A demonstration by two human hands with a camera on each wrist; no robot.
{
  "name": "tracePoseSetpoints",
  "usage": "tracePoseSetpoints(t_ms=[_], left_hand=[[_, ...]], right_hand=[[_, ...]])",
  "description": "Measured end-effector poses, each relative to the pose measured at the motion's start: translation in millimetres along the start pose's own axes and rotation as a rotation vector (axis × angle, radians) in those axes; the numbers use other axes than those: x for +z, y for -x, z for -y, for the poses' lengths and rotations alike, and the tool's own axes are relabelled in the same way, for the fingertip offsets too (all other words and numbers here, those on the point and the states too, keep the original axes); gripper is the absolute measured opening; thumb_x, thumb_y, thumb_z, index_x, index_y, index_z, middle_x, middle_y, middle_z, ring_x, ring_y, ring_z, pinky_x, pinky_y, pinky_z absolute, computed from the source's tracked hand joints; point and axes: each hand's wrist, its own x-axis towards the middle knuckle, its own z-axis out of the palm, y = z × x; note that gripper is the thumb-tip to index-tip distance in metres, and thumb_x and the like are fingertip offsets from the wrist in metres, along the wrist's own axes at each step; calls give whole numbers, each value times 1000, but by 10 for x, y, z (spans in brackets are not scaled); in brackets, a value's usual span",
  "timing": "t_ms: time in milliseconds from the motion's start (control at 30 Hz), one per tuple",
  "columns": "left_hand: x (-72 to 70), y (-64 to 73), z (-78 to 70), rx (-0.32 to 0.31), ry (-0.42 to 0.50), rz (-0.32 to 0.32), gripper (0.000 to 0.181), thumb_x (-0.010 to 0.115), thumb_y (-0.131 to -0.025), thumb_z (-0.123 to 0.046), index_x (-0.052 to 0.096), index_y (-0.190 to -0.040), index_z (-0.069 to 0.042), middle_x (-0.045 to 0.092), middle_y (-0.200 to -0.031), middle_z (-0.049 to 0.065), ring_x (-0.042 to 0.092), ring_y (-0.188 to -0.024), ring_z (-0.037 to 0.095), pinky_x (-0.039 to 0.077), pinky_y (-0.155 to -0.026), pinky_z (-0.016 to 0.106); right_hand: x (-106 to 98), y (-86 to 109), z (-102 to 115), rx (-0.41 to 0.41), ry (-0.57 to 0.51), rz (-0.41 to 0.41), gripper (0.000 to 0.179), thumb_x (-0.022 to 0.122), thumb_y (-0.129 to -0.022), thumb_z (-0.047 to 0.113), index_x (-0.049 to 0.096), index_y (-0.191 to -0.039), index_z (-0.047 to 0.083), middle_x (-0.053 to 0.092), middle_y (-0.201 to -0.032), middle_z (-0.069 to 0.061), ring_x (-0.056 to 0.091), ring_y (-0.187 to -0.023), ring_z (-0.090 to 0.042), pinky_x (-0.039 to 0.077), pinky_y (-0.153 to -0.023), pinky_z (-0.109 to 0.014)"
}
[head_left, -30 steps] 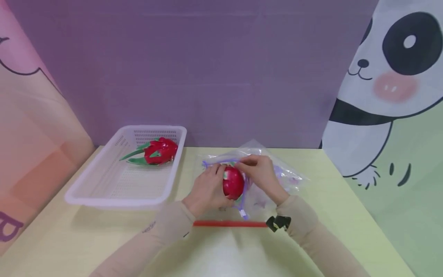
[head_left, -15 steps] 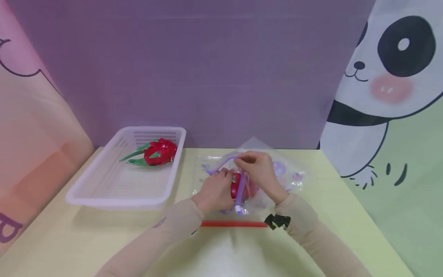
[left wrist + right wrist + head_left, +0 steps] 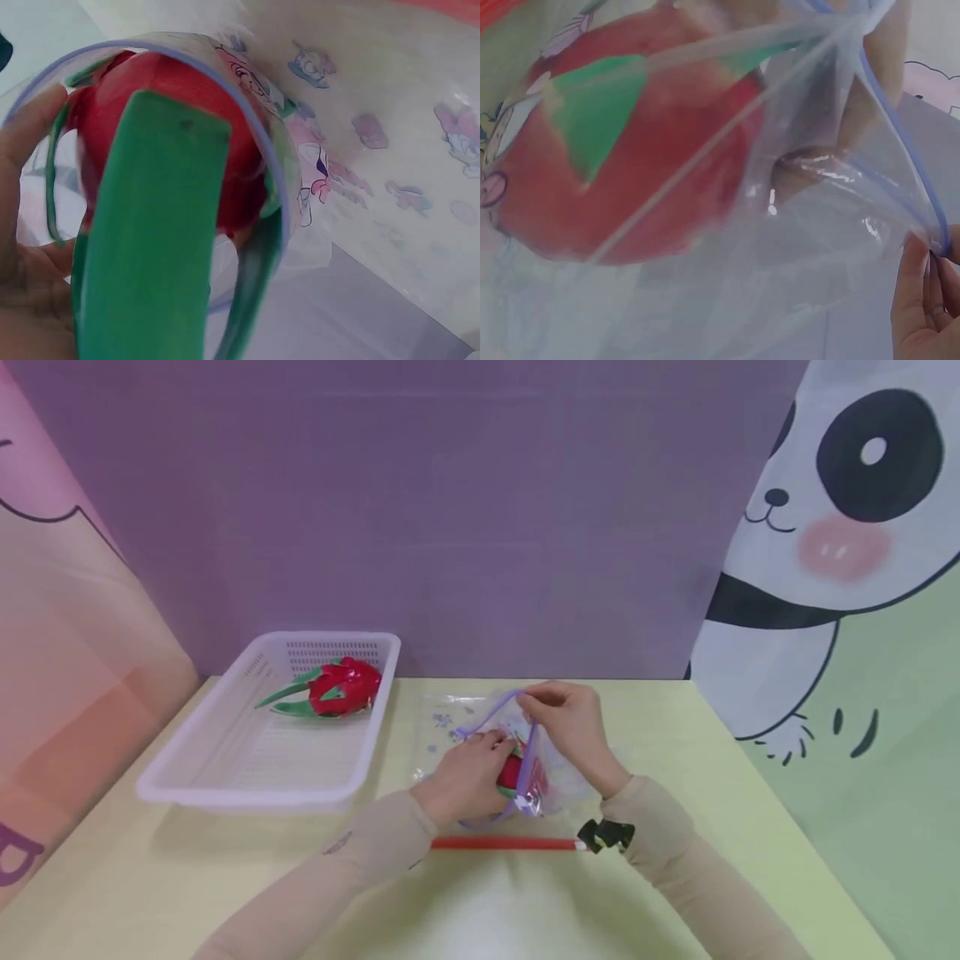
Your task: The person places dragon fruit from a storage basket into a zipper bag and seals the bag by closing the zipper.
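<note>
A red toy dragon fruit (image 3: 509,772) with green leaf tips sits partly inside the mouth of a clear zip bag (image 3: 442,718). My left hand (image 3: 467,775) grips the fruit at its left side. In the left wrist view, long green leaves (image 3: 157,240) stick out through the bag's purple-rimmed opening, and the thumb and fingers lie at the fruit's edge. My right hand (image 3: 572,723) pinches the purple zip edge (image 3: 911,157) and holds it up. Through the film, the right wrist view shows the fruit's red body (image 3: 675,180). Cartoon prints (image 3: 311,64) dot the bag.
To the left stands a white perforated plastic basket (image 3: 247,796) with a second red toy dragon fruit (image 3: 348,687) in it. A thin red strip (image 3: 502,843) lies on the pale table (image 3: 480,910) in front of the bag. A purple backdrop (image 3: 480,527) rises behind.
The bag's purple-edged mouth has come leftward over the dragon fruit, covering its right part. My left hand has shifted slightly right with the fruit; my right hand has lifted the edge a little.
</note>
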Motion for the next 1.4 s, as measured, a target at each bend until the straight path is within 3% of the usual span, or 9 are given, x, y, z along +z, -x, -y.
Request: tracePoseSetpoints(t_ms=[367,467,567,633,700,833,967,1200,1400], left_hand=[[-214,282,103,77,250,-55,44,65,-83,-31,57,-123,-13,61,-118,1,58,-104,16,49,-89,32],[-264,353,179,99,330,-147,35,65,-84,-24,61,-117,-13,65,-111,-1,61,-98,15,52,-84,30],[-286,369,284,140,372,-332,24,67,-83,-15,67,-106,-11,68,-102,0,64,-92,14,53,-80,29],[-276,354,359,170,367,-439,17,68,-82,-9,70,-99,-8,70,-96,2,66,-88,15,54,-77,28],[-246,328,422,169,334,-482,15,68,-81,-7,71,-96,-7,70,-93,3,66,-87,15,53,-78,29],[-134,265,491,174,220,-418,19,70,-79,-8,69,-98,-7,69,-95,4,64,-90,17,53,-81,30],[-13,166,500,279,120,-434,21,73,-76,-7,68,-96,-7,67,-93,3,64,-88,16,53,-81,28],[100,-4,514,424,127,-555,16,72,-74,-3,71,-90,-8,70,-88,1,66,-83,13,53,-77,22],[121,-82,568,535,204,-592,14,72,-74,0,72,-86,-6,70,-84,2,67,-80,12,53,-75,20]], right_hand=[[-1,6,15,8,-21,29,17,69,-82,16,71,-92,2,70,-79,-13,61,-62,-6,53,-62,-21],[-21,15,3,13,-19,36,17,69,-82,16,71,-93,3,70,-82,-14,62,-64,-6,53,-64,-21],[-43,27,-6,11,-21,38,18,68,-82,17,71,-94,4,70,-83,-14,63,-65,-7,54,-65,-22],[-53,33,-12,7,-15,41,19,68,-82,17,71,-95,4,70,-83,-14,63,-65,-7,54,-65,-22],[-59,39,-14,9,-15,45,19,68,-82,18,71,-95,4,70,-83,-14,63,-65,-7,54,-65,-22],[-68,35,-22,19,-21,46,19,68,-82,17,71,-96,4,70,-83,-14,63,-65,-7,54,-64,-22],[-96,19,-52,21,-34,38,20,68,-83,16,71,-96,3,70,-84,-15,62,-63,-5,54,-64,-22],[-184,6,-110,35,-54,12,20,68,-82,15,70,-96,1,69,-84,-17,62,-62,-4,55,-64,-22],[-257,0,-191,42,-77,4,21,68,-82,12,69,-97,-2,70,-82,-14,62,-61,-3,55,-63,-23]])
